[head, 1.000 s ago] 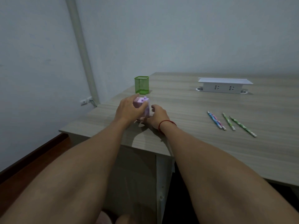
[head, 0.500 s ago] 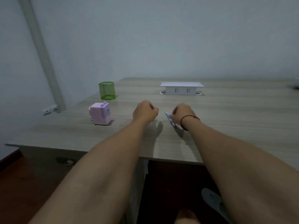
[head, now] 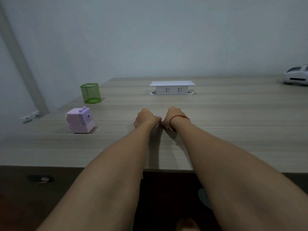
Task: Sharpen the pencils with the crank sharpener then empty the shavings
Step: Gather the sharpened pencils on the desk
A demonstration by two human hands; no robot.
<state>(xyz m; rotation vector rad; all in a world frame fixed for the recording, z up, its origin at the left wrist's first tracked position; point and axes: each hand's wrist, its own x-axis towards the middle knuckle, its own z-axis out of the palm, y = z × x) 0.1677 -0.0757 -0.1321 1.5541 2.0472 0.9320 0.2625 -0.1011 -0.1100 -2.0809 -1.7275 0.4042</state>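
My left hand (head: 144, 118) and my right hand (head: 173, 116) are curled side by side at the middle of the wooden desk (head: 233, 124). A short bit of a patterned pencil (head: 156, 116) shows between them; both hands seem to grip the pencils, and the rest of the pencils is hidden under the hands. The lilac crank sharpener (head: 80, 120) stands alone to the left, well apart from my left hand. A red string is round my right wrist.
A green mesh pen holder (head: 90, 93) stands behind the sharpener near the desk's left edge. A white socket box (head: 172, 88) sits at the back middle. A white device (head: 296, 77) lies far right. The desk's front edge runs below my forearms.
Both hands left the sharpener and moved right to the pencils. My left hand has now closed in beside my right, and the view turned right with them.
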